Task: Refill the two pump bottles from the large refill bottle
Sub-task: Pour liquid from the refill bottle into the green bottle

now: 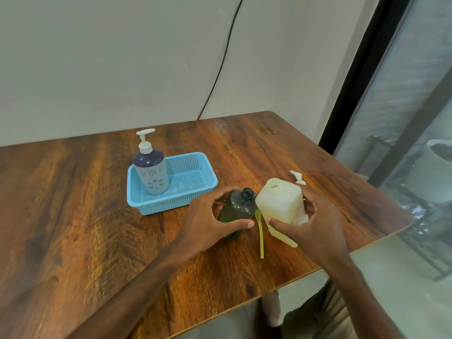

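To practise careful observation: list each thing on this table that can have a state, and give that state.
Dark pump bottle: pump off, neck open, held by left hand.
Refill bottle: tilted toward the dark pump bottle, gripped by right hand.
Patterned pump bottle: upright in blue basket, pump fitted.
Loose pump: detached, behind the refill bottle.

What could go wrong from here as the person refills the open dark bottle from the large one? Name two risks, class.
1. The dark bottle has a narrow neck and no funnel is in view, so liquid from the large refill bottle, gripped by the right hand, could miss and run onto the wooden table.
2. The left hand holds the dark bottle tilted rather than standing, so it might slip or spill as it fills.
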`<move>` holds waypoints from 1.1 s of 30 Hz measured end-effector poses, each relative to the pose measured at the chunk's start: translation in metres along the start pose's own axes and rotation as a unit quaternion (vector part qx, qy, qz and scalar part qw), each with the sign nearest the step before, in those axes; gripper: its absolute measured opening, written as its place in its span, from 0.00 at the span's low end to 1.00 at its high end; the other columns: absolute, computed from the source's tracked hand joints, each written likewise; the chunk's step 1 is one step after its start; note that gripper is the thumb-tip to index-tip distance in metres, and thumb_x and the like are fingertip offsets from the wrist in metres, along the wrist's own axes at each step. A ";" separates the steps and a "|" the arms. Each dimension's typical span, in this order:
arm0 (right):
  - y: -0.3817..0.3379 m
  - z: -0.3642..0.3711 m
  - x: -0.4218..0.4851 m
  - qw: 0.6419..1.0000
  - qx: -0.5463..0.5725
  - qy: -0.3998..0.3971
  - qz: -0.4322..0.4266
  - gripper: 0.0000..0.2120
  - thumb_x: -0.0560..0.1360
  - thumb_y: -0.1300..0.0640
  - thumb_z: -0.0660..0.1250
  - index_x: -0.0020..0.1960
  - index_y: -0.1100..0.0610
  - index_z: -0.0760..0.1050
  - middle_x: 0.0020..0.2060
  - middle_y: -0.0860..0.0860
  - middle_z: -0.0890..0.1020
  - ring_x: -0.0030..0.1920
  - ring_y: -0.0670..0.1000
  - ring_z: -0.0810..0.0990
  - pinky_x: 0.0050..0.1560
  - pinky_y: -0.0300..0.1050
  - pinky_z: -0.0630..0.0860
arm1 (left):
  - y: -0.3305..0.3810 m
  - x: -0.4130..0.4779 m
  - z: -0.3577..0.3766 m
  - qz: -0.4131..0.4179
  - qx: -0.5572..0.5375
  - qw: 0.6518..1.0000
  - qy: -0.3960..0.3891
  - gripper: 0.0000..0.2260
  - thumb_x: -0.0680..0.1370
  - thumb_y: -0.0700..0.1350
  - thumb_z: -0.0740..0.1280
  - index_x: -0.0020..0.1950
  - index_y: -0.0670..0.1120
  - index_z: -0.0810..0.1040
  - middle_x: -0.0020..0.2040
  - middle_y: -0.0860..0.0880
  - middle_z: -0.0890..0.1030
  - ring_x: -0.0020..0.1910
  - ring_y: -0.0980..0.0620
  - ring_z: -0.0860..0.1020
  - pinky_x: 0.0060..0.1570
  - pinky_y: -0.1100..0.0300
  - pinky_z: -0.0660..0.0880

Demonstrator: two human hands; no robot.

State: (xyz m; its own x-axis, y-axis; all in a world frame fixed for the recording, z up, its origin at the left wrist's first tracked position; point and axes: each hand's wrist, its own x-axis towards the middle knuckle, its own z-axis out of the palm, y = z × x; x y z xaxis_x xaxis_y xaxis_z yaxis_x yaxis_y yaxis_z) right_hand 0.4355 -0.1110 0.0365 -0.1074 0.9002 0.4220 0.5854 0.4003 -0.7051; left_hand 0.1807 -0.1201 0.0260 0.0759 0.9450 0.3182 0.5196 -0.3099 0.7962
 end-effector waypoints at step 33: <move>-0.002 -0.018 0.013 0.988 -0.118 -0.087 -0.052 0.38 0.61 0.46 0.84 0.68 0.42 0.73 0.56 0.35 0.75 0.59 0.43 0.72 0.53 0.46 0.75 | 0.012 -0.011 -0.024 0.017 0.047 0.998 -0.036 0.37 0.66 0.68 0.80 0.73 0.60 0.77 0.63 0.64 0.82 0.65 0.64 0.77 0.56 0.74 0.74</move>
State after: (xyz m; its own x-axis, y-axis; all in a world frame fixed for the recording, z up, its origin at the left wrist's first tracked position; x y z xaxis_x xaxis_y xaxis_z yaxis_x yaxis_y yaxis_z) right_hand 0.4476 -0.1032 0.0535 -0.3017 0.8800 0.3669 0.7331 0.4601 -0.5008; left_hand 0.1657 -0.1364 0.0447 0.1546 0.9402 0.3034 0.5931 -0.3339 0.7326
